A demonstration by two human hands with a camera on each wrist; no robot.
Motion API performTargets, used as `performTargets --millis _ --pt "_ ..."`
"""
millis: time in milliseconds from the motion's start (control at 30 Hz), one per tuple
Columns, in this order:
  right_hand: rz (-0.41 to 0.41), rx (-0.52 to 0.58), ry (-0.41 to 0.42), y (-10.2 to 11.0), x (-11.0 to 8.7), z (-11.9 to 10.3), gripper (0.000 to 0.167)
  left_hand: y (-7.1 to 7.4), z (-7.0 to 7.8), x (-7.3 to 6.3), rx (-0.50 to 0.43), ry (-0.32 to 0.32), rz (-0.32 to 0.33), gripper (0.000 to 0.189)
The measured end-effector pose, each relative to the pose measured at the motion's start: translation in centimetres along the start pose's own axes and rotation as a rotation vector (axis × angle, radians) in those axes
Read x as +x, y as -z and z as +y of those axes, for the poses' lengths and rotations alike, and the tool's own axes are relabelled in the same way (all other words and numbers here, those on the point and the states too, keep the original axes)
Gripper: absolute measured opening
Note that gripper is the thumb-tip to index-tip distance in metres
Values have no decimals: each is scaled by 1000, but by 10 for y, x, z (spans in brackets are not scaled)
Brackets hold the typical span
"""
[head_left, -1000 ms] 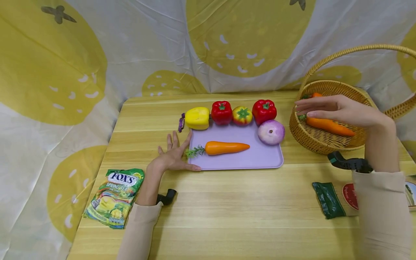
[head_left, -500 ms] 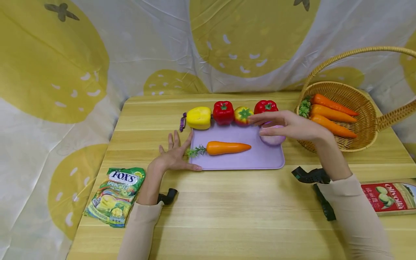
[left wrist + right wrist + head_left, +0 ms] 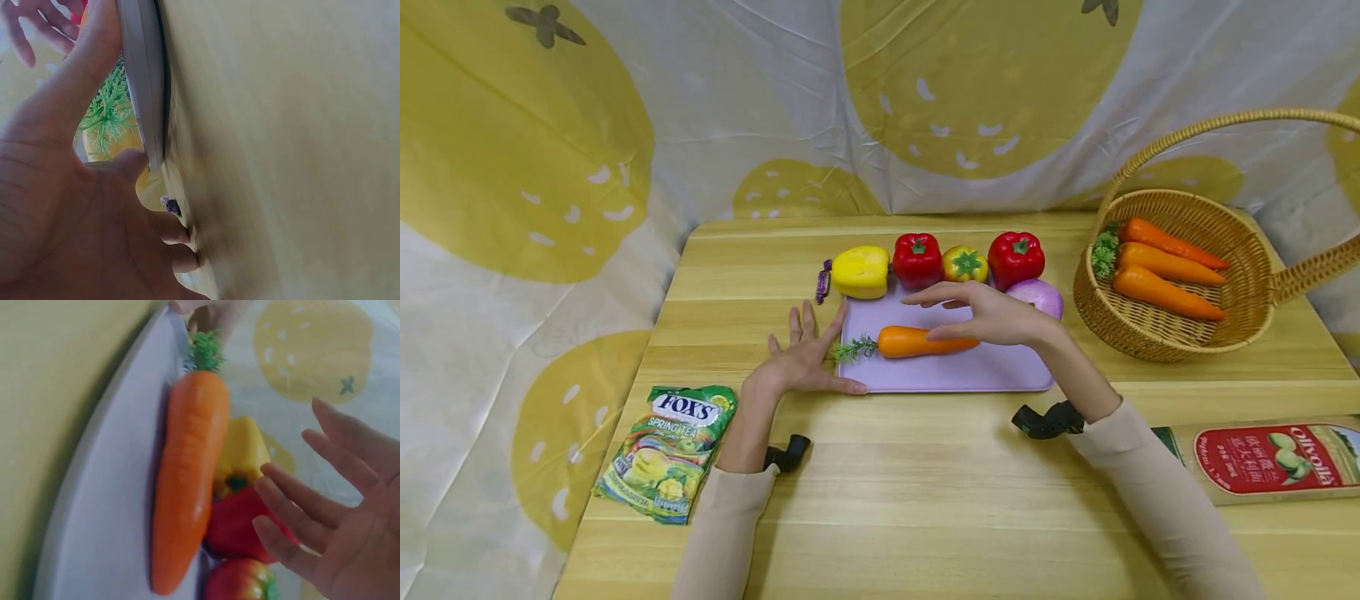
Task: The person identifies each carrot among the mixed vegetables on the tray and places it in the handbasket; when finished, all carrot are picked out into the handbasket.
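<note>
An orange carrot [image 3: 898, 342] with a green leafy top lies on the lilac tray [image 3: 940, 382]. My left hand [image 3: 797, 364] has its fingers spread at the tray's left edge, thumb at the near corner and index finger farther up the side. Over the carrot's tapered end hovers my right hand [image 3: 992, 317], fingers extended; the right wrist view shows its fingers [image 3: 300, 494] apart with nothing between them. Along the far edge stand a yellow bell pepper [image 3: 860, 272], two red bell peppers [image 3: 917, 261] and a red-and-yellow tomato-like piece [image 3: 965, 264]. A purple onion [image 3: 1041, 297] is partly hidden by my right hand.
At the right stands a wicker basket [image 3: 1097, 333] with a tall handle, holding three carrots [image 3: 1168, 292]. A red-labelled Olivoilà packet [image 3: 1273, 458] lies near the right sleeve. Left are a Fox's candy bag [image 3: 666, 454] and a purple wrapped candy [image 3: 823, 283].
My right hand has moved left from above the basket, past the onion, to over the tray's carrot. The basket's three carrots have come into full view. My left hand stays in place.
</note>
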State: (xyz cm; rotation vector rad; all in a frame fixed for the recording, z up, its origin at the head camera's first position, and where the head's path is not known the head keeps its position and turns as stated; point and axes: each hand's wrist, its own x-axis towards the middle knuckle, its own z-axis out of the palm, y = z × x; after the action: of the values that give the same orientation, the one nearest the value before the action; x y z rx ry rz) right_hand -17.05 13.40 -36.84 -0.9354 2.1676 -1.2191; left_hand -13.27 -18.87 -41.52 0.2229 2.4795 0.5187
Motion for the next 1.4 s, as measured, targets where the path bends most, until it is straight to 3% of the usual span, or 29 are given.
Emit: performTargets --millis 133,333,567,833,1200,1400 --pt "-18 7 32 -10 13 6 54 -3 -7 7 2 12 2 147" --pt "-44 20 57 -22 27 11 53 -2 -4 5 4 14 1 145" --pt "-51 50 53 -27 32 13 52 -2 1 0 11 2 17 139" --pt "-48 40 49 -29 36 15 51 -4 -5 6 9 6 18 145" --pt "-49 3 -7 -32 40 17 46 7 12 -10 49 10 -8 134" --pt "-55 3 -13 -31 41 17 45 7 13 -11 56 13 -6 132"
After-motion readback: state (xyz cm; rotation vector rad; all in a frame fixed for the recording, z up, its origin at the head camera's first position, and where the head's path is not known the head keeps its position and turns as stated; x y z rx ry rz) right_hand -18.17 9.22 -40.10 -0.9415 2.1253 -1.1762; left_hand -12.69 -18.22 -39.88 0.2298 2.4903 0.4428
